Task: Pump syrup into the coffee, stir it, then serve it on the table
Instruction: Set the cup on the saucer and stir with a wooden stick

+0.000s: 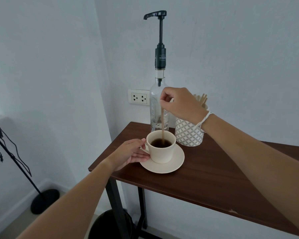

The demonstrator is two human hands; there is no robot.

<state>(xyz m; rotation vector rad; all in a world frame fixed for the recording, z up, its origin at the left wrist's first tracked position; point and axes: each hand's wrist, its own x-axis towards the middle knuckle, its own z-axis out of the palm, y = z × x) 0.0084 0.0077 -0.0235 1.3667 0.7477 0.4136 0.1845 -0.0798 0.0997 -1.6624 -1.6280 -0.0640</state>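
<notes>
Far left: black stand [16, 163] with cables hanging off it, round base on the floor. Below the table edge, a dark round bin [109, 225], contents not visible.

Left hand [129, 155] is at the cup handle: thumb on top of the handle, fingers extended along the saucer rim underneath, so a light steadying grip and not a closed fist.

Cup [161, 147] is cream-coloured, upright, sitting on a matching saucer [164, 165] near the left front corner of the dark wood table [214, 183]. Cup holds dark coffee [160, 143], level a little below the rim.

Wooden stir stick [162, 125] stands nearly vertical with its lower end in the coffee. Right hand [181, 104] pinches its top end between thumb and fingertips, the other fingers curled; white cord bracelet on that wrist.

Behind the cup, against the wall: clear glass syrup bottle [155, 107], only a low level of clear liquid at the bottom (rest looks empty). Black pump [160, 40] fitted on the neck, plunger fully up, spout pointing left. Double wall socket [139, 97] just left of the bottle.

Right of the bottle: white pot with grey geometric pattern [188, 133], just beside the cup and partly behind the right wrist, holding more wooden sticks [203, 100] that poke out above the rim.
</notes>
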